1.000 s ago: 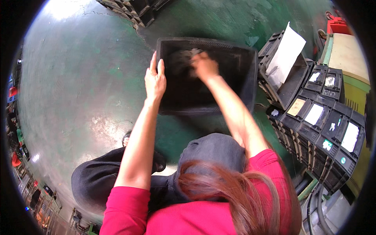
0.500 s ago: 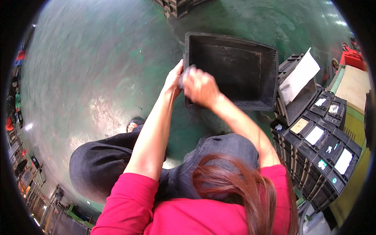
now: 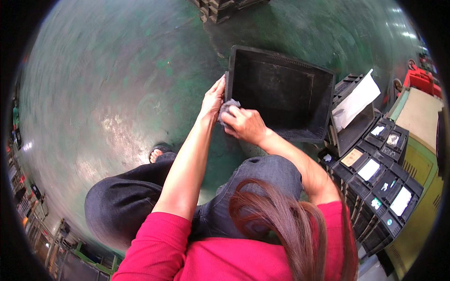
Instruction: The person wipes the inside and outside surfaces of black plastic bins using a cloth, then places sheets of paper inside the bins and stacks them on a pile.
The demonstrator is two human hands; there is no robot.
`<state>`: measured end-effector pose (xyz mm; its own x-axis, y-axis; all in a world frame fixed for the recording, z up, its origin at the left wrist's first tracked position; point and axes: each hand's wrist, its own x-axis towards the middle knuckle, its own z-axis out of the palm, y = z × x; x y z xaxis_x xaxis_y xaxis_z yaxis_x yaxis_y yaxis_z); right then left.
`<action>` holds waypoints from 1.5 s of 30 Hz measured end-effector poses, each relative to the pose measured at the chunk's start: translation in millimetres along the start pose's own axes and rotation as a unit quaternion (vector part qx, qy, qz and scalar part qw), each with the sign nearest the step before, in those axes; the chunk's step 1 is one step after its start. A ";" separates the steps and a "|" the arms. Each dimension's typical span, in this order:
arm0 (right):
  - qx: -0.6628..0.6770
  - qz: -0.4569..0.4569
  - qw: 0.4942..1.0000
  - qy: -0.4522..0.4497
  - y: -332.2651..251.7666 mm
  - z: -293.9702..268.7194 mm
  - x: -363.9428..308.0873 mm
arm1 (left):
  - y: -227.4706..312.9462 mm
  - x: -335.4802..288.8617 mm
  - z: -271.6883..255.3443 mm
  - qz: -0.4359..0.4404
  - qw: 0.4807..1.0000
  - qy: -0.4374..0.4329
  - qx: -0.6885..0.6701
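A black plastic crate (image 3: 287,125) stands ahead of me, tipped so that its hollow inside faces me. Along the outside of its left wall lies my left hand (image 3: 213,100), holding the crate with the fingers pointing away from me. Bunched in my right hand (image 3: 247,125) is a grey rag (image 3: 228,108), pressed at the near part of the crate's left rim. The rag is close beside my left hand. Part of the left hand's grip is hidden behind the crate wall.
Stacked black crates (image 3: 379,175) with paper labels stand at my right. Among them a tilted crate holds a white sheet (image 3: 358,100). Behind these are a green-yellow cabinet (image 3: 417,187) and a red cart (image 3: 419,79). More dark crates (image 3: 218,9) sit at the far edge.
My right hand and the rag have moved nearer to me along the crate's left rim. The crate has shifted slightly rightward and lower in the view; my left hand still holds it.
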<state>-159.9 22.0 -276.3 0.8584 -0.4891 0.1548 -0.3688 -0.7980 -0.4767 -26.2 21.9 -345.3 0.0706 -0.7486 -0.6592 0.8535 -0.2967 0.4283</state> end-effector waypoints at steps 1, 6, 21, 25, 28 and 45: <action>-0.040 0.018 0.998 0.054 9.0 4.6 11.9 | 1.7 0.4 -5.7 0.000 1.000 -0.028 0.001; -0.158 0.211 0.950 0.166 108.5 -60.5 107.5 | -1.2 6.0 30.5 0.098 0.954 0.063 0.275; -0.331 0.370 0.835 0.239 233.7 -124.7 -96.9 | -1.8 -20.6 55.5 0.333 0.700 0.096 0.624; -0.341 0.428 0.807 0.221 211.0 -117.3 -68.3 | -1.0 -19.6 58.9 0.316 0.696 0.099 0.636; -0.269 0.260 0.902 0.216 158.5 -77.0 22.5 | 0.5 -17.5 55.3 0.356 0.672 0.098 0.641; -0.319 0.468 0.811 0.144 262.3 -199.1 -110.5 | -4.1 -15.9 60.4 0.328 0.723 0.110 0.598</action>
<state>-422.4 -203.4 -246.1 0.0101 -0.9747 0.2231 -0.9996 -0.0039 0.0285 -62.0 -0.8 -299.2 0.4506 -0.8873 -0.0977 -0.4487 -0.3198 0.8345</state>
